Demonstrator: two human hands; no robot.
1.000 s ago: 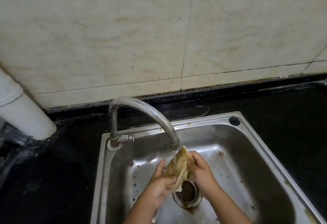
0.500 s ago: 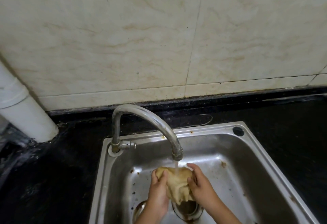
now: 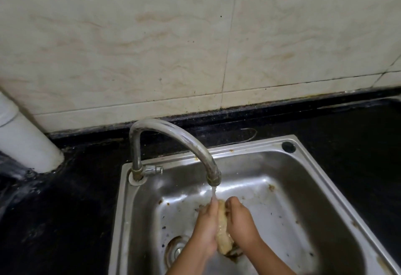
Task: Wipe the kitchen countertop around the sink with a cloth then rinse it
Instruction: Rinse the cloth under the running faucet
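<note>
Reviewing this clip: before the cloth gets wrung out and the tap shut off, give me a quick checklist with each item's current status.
1. Water running from the tap: ok, a thin stream falls from the spout.
2. Cloth under the stream: ok, the water lands at its top edge.
3. Both hands on the cloth: ok, left hand and right hand press it between them.
4. Hands over the sink, so drips stay inside: ok.
5. Drain free of blockage: cannot tell, partly hidden by the left forearm.
6. Cloth rinsed clean: cannot tell, it looks yellowish and blurred.
</note>
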